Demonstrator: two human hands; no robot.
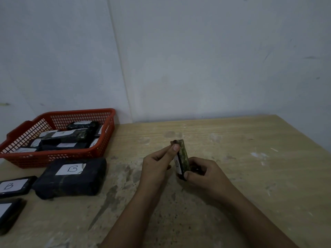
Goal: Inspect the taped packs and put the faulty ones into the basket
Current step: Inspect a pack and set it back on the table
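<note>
Both hands hold one small taped pack (183, 154) on edge above the middle of the table; it is dark with a white label on its left face and a greenish taped side facing up. My left hand (157, 164) pinches its far end with thumb and fingers. My right hand (204, 173) grips its near end. The red mesh basket (59, 154) stands at the back left and holds several dark packs (68, 137) with white labels.
A large dark pack marked B (71, 178) lies just in front of the basket. Two smaller labelled packs (15, 186) (9, 213) lie at the left edge. The wooden table (250, 167) is stained and backs onto a pale wall.
</note>
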